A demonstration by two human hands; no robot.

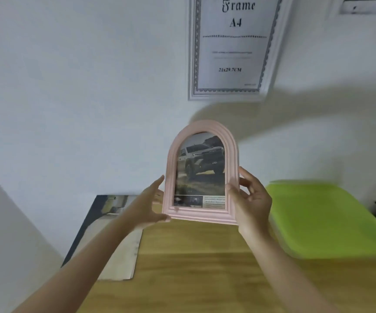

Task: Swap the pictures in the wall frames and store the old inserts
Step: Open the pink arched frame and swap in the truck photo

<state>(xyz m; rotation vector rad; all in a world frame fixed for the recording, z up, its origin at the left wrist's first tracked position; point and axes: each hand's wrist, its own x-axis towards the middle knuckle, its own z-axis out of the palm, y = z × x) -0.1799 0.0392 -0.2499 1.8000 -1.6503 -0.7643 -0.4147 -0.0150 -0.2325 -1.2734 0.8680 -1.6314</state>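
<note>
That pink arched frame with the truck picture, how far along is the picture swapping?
Partway, it seems. The pink arched frame already holds a truck picture; left hand and right hand hold it up before the wall. The white frame still shows its stock A4 insert, so that is probably left. A loose print lies unstored.

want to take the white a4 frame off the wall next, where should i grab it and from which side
Take the white A4 frame by its two long side rails, one hand from each side. It hangs flat on the wall, so only the edges offer purchase, and its lower part is within view above the table. Both hands are busy now: the left hand and right hand hold the pink arched frame.
</note>
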